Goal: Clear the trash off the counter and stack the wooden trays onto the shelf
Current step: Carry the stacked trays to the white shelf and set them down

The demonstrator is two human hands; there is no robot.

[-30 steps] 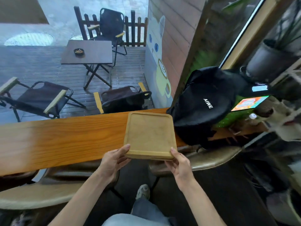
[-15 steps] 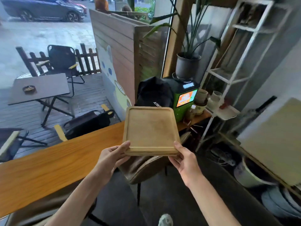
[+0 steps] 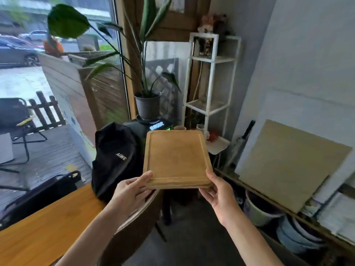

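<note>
Head view: wooden tray (image 3: 176, 158) clamped between left hand (image 3: 132, 192) and right hand (image 3: 219, 194), near corners

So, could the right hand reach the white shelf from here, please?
Probably not yet: the right hand grips the wooden tray with the left hand, and the white shelf stands beyond the tray.

Daylight enters through the window (image 3: 57, 83) in the upper left of the frame, where the street outside is washed pale; the interior at right and the lower centre is dimmer, with soft shadows. Motion blur smears the plant (image 3: 146, 60) leaves and the frame's left edge. Wide-angle distortion bends the white shelf (image 3: 210, 81) uprights.
</note>
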